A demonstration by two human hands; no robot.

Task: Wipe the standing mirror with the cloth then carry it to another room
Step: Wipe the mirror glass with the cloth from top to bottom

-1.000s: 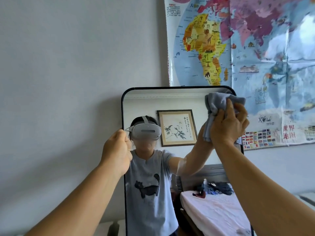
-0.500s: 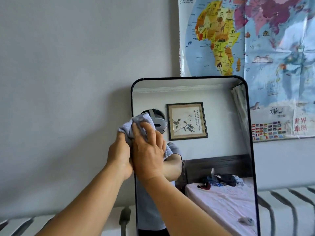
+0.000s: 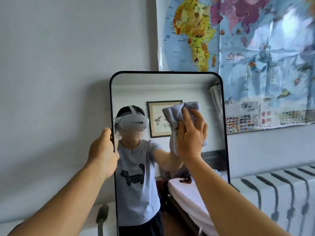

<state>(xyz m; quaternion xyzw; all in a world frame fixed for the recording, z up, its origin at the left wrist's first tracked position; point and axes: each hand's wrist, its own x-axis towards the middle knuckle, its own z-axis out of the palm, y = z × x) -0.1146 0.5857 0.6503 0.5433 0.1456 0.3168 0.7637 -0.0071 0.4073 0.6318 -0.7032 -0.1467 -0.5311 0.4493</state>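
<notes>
The mirror (image 3: 170, 92) is faced with smooth, glossy glass and edged by a thin dark frame of matt finish. The cloth (image 3: 175, 114) is seen as soft, napped grey fabric. The map (image 3: 255, 48) is shown as creased, shiny paper

The mirror (image 3: 170, 86) stands upright against the grey wall (image 3: 59, 82), its foot out of view; a radiator (image 3: 281, 188) runs along behind.
</notes>
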